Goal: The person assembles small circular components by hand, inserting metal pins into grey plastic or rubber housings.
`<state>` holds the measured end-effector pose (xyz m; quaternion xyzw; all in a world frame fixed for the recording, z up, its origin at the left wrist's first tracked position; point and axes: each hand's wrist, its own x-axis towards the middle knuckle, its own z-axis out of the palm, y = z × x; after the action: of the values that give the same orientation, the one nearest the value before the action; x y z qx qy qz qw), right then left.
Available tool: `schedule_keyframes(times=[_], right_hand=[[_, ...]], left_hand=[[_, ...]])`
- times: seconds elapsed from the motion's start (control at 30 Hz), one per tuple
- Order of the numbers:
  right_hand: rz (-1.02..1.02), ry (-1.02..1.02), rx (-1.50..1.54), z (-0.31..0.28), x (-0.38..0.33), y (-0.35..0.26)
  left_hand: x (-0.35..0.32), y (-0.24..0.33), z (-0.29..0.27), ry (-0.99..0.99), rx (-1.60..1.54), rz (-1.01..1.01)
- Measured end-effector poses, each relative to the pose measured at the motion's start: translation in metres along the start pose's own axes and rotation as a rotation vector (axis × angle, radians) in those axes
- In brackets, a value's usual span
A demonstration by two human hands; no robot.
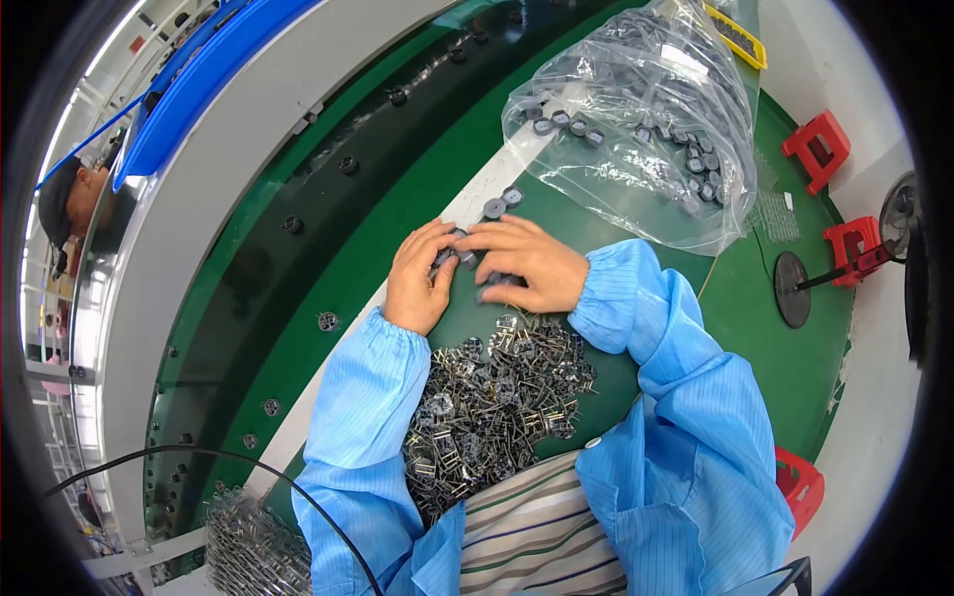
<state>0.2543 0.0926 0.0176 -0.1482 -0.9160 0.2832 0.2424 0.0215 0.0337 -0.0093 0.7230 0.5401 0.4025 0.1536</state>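
Small dark grey round caps (467,260) are gathered between my two hands on the green tabletop. My left hand (415,283) curls around the left side of this group, its thumb and fingertips against the caps. From the right, my right hand (532,264) bends over more of them, thumb and fingers around caps it partly hides. Two loose grey caps (495,208) lie just beyond my fingertips. Close to my body, below the hands, a heap of small round parts with metal pins (497,392) is piled up. A large clear plastic bag (636,189) of similar caps lies open at the far right.
A dark conveyor belt (323,189) curves along the left, with scattered small parts on it. A yellow tray (759,52) stands at the far right. Clear packaging with pinned parts (253,546) sits lower left, near a black cable (199,449). Red stools (820,149) stand at right.
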Motion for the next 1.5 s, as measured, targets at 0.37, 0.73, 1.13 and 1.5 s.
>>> schedule_keyframes(times=[0.37, 0.73, 1.13, 1.5], right_hand=[[-0.031, 0.052, -0.039, -0.036, -0.017, -0.011], [0.256, 0.139, -0.276, -0.012, -0.013, 0.001], [0.085, -0.357, 0.131, -0.043, -0.024, 0.003], [0.139, -0.046, 0.021, -0.026, -0.006, 0.003]], left_hand=[[-0.002, 0.026, -0.008, -0.050, 0.012, -0.010], [-0.014, 0.019, -0.006, -0.120, -0.027, 0.012], [-0.018, 0.028, -0.006, -0.158, 0.053, 0.040], [-0.016, 0.031, -0.006, -0.164, 0.065, 0.074]])
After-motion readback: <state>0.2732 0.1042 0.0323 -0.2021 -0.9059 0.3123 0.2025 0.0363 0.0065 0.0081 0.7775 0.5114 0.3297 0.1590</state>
